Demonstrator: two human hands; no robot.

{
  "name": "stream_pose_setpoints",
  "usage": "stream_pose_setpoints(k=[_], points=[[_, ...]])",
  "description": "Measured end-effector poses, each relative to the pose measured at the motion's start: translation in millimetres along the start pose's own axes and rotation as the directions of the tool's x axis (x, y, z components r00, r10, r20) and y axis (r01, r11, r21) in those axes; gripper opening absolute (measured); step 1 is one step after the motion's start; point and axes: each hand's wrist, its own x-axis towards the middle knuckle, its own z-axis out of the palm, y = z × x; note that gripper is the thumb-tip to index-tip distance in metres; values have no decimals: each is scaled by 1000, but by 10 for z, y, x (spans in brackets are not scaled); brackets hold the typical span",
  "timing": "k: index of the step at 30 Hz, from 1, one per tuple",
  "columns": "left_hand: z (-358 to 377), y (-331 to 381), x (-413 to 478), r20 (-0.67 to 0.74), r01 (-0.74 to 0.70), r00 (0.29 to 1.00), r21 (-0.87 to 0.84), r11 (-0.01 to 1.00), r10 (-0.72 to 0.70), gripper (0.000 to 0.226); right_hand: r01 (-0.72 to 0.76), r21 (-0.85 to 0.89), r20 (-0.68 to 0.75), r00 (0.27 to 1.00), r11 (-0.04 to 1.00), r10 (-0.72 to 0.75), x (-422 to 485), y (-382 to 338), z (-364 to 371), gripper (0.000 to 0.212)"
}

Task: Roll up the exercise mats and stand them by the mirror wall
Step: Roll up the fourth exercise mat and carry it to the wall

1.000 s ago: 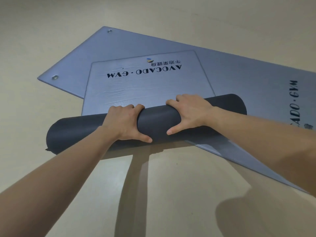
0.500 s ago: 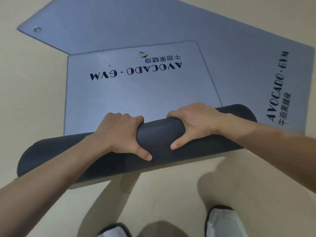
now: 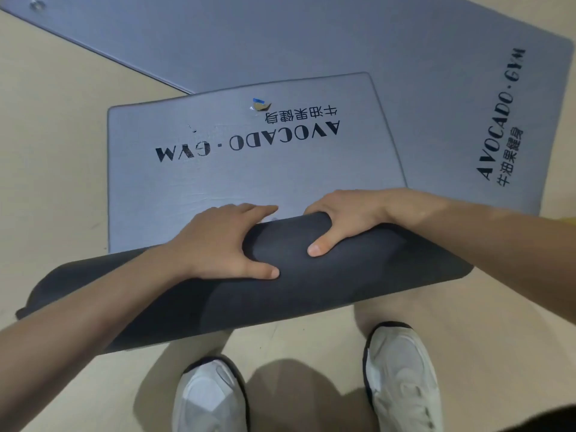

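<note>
A grey-blue exercise mat [image 3: 255,169] printed "AVOCADO·GYM" lies on the floor, its near part wound into a thick dark roll [image 3: 358,282] that runs left to right. My left hand [image 3: 224,244] presses on top of the roll, fingers stretched forward onto the flat part. My right hand [image 3: 346,219] grips the roll's far side, thumb on the dark surface. A second, unrolled mat [image 3: 405,54] with the same print lies flat beneath and beyond the first, at an angle.
Beige floor [image 3: 53,126] surrounds the mats. My two white shoes [image 3: 402,378] stand just behind the roll at the bottom. A metal eyelet [image 3: 37,5] marks the far mat's top-left corner. No mirror wall is in view.
The roll has grown thicker and moved forward over the flat mat, leaving a shorter flat stretch. The view has tipped downward, and my shoes have come into view.
</note>
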Motion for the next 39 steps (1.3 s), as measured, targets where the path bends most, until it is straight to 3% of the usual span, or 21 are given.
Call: stream_pose_setpoints(k=[2, 4, 9, 13, 17, 20, 22, 24, 27, 30, 33, 37, 39], points=[[197, 129, -176, -241, -88, 965, 65, 994, 101, 102, -13, -16, -13, 1000, 1000, 13, -4, 2, 6, 65], [435, 257, -328, -330, -101, 934, 129, 987, 139, 100, -30, -27, -40, 999, 999, 28, 0, -8, 3, 70], [712, 278, -280, -318, -36, 938, 311, 950, 140, 105, -74, -115, -103, 993, 991, 63, 11, -36, -70, 81], [458, 170, -65, -248, -44, 962, 275, 961, 115, 105, -75, -172, -318, 948, 982, 16, -8, -26, -101, 75], [50, 21, 223, -81, -42, 995, 97, 994, 50, 104, 32, -194, -555, 821, 980, -137, -74, -14, 21, 58], [-180, -127, 470, 43, 4, 999, -72, 997, -1, 102, 30, -402, -706, 626, 915, -330, -156, -80, 214, 58], [-251, -226, 604, 104, 20, 995, -178, 984, -1, 100, -23, -517, -719, 554, 856, -420, -203, -95, 392, 66], [-259, -274, 666, 139, 23, 990, -233, 972, 10, 99, -99, -595, -670, 609, 798, -424, -225, -60, 571, 80], [-217, -242, 633, 118, 19, 993, -173, 985, 2, 103, -159, -655, -606, 694, 739, -389, -223, -15, 679, 88], [-206, -144, 481, -130, 21, 991, -36, 999, -26, 89, -151, -646, -599, 707, 749, -375, -178, -28, 509, 87], [-115, -11, 249, -423, -16, 906, 28, 999, 26, 64, -138, -634, -577, 739, 761, -347, -104, -53, 245, 85], [162, 120, 26, -570, -25, 814, 163, 986, 115, 62, -103, -573, -528, 805, 813, -271, 12, -77, -95, 84], [245, 99, 17, -580, 34, 806, 241, 970, 116, 68, -75, -523, -489, 843, 849, -226, 67, -100, -277, 85]])
